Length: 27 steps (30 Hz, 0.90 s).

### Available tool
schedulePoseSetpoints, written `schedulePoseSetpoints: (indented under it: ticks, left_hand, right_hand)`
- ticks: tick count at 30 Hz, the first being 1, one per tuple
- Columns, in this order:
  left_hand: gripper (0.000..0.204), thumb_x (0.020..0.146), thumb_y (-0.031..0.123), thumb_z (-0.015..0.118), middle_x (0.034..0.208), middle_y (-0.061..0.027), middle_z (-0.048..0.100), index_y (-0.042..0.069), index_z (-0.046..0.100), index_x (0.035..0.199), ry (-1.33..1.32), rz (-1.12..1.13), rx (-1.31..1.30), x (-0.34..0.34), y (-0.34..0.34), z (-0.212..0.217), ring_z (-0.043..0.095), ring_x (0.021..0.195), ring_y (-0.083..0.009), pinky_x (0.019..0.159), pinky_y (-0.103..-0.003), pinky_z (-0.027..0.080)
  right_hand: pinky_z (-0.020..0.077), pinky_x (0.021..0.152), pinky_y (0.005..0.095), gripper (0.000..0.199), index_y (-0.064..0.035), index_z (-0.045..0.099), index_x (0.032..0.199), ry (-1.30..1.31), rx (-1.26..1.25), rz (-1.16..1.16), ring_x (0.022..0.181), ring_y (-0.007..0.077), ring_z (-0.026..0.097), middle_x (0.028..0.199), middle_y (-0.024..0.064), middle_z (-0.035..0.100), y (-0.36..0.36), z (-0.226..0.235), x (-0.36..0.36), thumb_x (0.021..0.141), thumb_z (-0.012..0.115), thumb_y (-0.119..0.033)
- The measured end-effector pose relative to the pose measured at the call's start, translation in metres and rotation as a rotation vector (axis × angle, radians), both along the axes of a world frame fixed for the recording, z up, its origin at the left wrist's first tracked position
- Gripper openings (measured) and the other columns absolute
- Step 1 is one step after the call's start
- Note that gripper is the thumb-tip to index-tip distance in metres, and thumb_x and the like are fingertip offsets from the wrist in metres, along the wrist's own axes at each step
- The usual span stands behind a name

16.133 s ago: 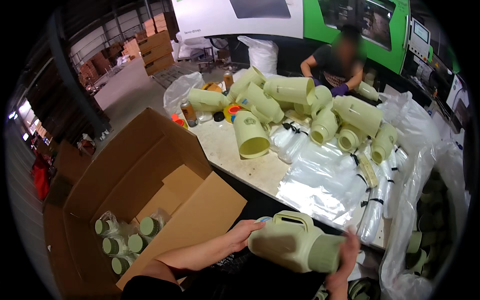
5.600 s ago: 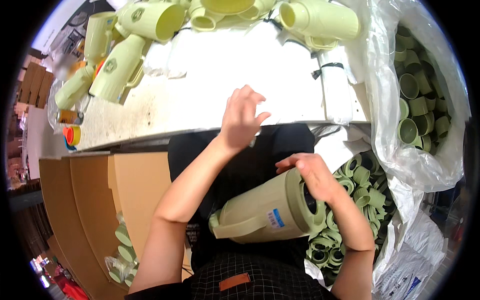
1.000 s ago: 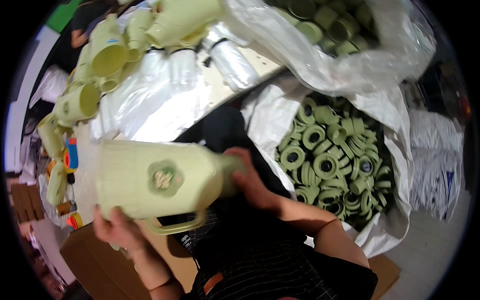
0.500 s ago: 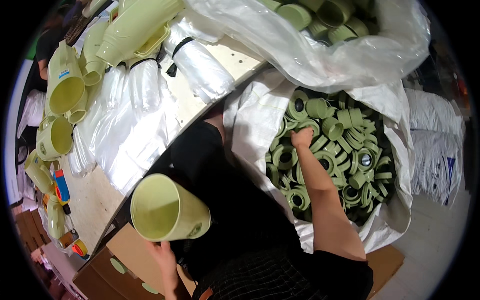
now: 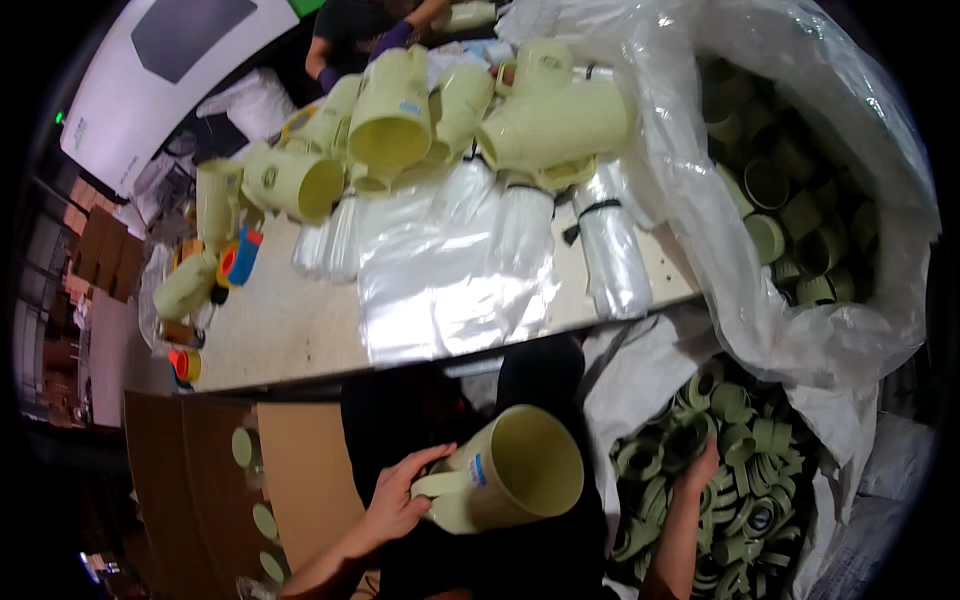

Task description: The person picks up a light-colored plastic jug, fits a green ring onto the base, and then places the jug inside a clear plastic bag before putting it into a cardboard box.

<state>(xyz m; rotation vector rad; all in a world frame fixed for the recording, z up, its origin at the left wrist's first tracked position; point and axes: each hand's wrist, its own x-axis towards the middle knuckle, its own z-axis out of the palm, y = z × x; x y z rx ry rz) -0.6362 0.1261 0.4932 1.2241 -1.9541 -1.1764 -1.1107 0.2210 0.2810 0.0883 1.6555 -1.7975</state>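
Observation:
A pale green pitcher body (image 5: 480, 508) with a blue label lies tilted in front of me, its wide open end facing up and right. My left hand (image 5: 400, 495) is closed round its handle. To the right, my right hand (image 5: 700, 468) reaches into a white woven sack (image 5: 640, 372) of green ring-shaped lids and collars (image 5: 742, 500). Its fingers are closed at the edge of one green ring (image 5: 684, 440); part of the grip is hidden behind the hand.
Several pale green pitchers (image 5: 390, 140) and clear plastic bags (image 5: 455, 290) cover the table (image 5: 270, 345). A large clear bag (image 5: 700, 240) holds more green containers. A cardboard box (image 5: 310, 480) stands at lower left. A co-worker's purple-gloved hand (image 5: 393, 38) shows beyond the table.
The view has swung left toward the table. The pitcher has turned in my left hand, so its handle and label now show. My right hand is still among the green rings.

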Motion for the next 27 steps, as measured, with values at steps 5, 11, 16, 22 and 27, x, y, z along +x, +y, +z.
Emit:
schedulePoseSetpoints:
  ticks: [5, 11, 16, 22, 27]
  left_hand:
    - [0.046, 0.095, 0.030, 0.057, 0.136, -0.0207, 0.060, 0.001, 0.057, 0.131, 0.123, -0.047, 0.030, 0.003, 0.016, -0.006, 0.059, 0.125, -0.0362, 0.103, -0.041, 0.048]
    - [0.040, 0.095, 0.022, 0.057, 0.134, -0.0204, 0.061, 0.000, 0.058, 0.129, 0.268, -0.035, 0.126, 0.016, 0.019, -0.005, 0.061, 0.122, -0.0369, 0.103, -0.041, 0.048]
    - [0.037, 0.099, 0.018, 0.057, 0.128, -0.0172, 0.066, 0.000, 0.057, 0.132, 0.390, -0.021, 0.240, 0.026, 0.014, -0.012, 0.066, 0.116, -0.0281, 0.096, -0.035, 0.052]
    - [0.040, 0.097, 0.022, 0.062, 0.119, -0.0203, 0.067, 0.000, 0.058, 0.129, 0.318, 0.072, 0.224, 0.017, 0.028, -0.019, 0.068, 0.109, -0.0300, 0.090, -0.035, 0.053]
    - [0.059, 0.085, 0.010, 0.069, 0.147, -0.0255, 0.045, 0.004, 0.042, 0.138, -0.226, 0.085, 0.093, -0.022, 0.073, 0.037, 0.061, 0.114, -0.0433, 0.093, -0.048, 0.052]
  right_hand:
    - [0.0472, 0.080, 0.0358, 0.041, -0.0002, 0.066, 0.118, 0.980, -0.406, 0.929, 0.090, 0.0277, 0.058, 0.103, 0.0117, 0.064, -0.094, 0.200, 0.128, 0.083, 0.072, -0.021]
    - [0.0453, 0.068, 0.0361, 0.059, -0.0042, 0.072, 0.115, 1.215, -0.669, 1.327, 0.077, 0.0250, 0.053, 0.085, 0.0059, 0.053, -0.094, 0.235, 0.183, 0.061, 0.083, -0.026]
    - [0.0427, 0.066, 0.0343, 0.059, -0.0032, 0.072, 0.116, 1.303, -0.726, 1.383, 0.075, 0.0227, 0.052, 0.084, 0.0056, 0.053, -0.076, 0.245, 0.190, 0.077, 0.075, -0.047]
    - [0.0423, 0.066, 0.0351, 0.056, -0.0005, 0.069, 0.119, 1.244, -0.553, 1.330, 0.076, 0.0239, 0.052, 0.085, 0.0085, 0.054, -0.057, 0.251, 0.200, 0.093, 0.062, -0.049]
    - [0.0453, 0.076, 0.0356, 0.046, 0.0021, 0.064, 0.123, 1.087, -0.164, 1.327, 0.083, 0.0262, 0.053, 0.090, 0.0109, 0.056, -0.075, 0.259, 0.209, 0.095, 0.062, -0.034]
